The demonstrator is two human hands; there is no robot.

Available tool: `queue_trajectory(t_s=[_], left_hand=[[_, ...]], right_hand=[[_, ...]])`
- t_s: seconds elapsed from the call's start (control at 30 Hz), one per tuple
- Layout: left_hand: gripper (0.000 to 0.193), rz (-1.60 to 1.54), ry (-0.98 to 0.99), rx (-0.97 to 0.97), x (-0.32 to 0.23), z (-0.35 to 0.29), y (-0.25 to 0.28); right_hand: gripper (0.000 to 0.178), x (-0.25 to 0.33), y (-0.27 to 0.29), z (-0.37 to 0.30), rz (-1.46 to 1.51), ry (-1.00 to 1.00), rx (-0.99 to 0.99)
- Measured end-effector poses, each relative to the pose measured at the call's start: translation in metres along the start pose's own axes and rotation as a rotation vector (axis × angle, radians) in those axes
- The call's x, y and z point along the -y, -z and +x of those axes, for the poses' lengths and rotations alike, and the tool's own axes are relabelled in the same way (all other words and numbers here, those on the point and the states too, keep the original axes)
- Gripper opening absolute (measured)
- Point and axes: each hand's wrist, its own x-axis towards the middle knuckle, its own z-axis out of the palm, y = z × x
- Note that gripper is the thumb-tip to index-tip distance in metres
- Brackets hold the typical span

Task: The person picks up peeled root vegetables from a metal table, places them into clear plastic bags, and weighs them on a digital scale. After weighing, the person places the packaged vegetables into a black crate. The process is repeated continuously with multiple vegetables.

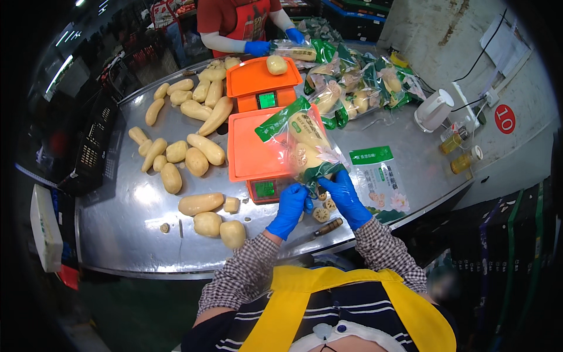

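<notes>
My left hand point(289, 208) and my right hand point(346, 196), both in blue gloves, are closed on the gathered near end of a clear-and-green plastic bag point(305, 141). Pale lotus root pieces lie inside it, one showing a cut face with holes. The bag rests partly on the orange pan of the nearer scale point(246, 144). Under my hands are small lotus root slices point(321, 214), and beside them a wooden-handled knife point(328, 227). A flat printed bag point(378, 179) lies to the right of my right hand.
Loose lotus roots point(196, 161) spread over the steel table point(135, 234). Beyond stands a second orange scale point(258, 79) with one piece on it. Filled bags point(352, 94) pile up far right, near a white kettle point(434, 111) and jars point(463, 161). Opposite, a blue-gloved co-worker point(240, 26) handles a bag.
</notes>
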Motion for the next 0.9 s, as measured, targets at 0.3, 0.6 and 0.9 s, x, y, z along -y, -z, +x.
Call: queue_trajectory(t_s=[0.3,0.6,0.9], left_hand=[[0.015,0.065,0.064,0.071,0.0,-0.003,-0.003],[0.046,0.127,0.295,0.123,0.001,0.005,0.007],[0.026,0.226,-0.402,0.505,-0.102,0.067,-0.058]], right_hand=[[0.047,-0.016,-0.013,0.043,-1.418,0.692,-0.099],[0.041,-0.026,0.0,0.029,-1.039,0.392,0.048],[0.036,-0.039,0.094,-0.142,-0.228,0.236,-0.654]])
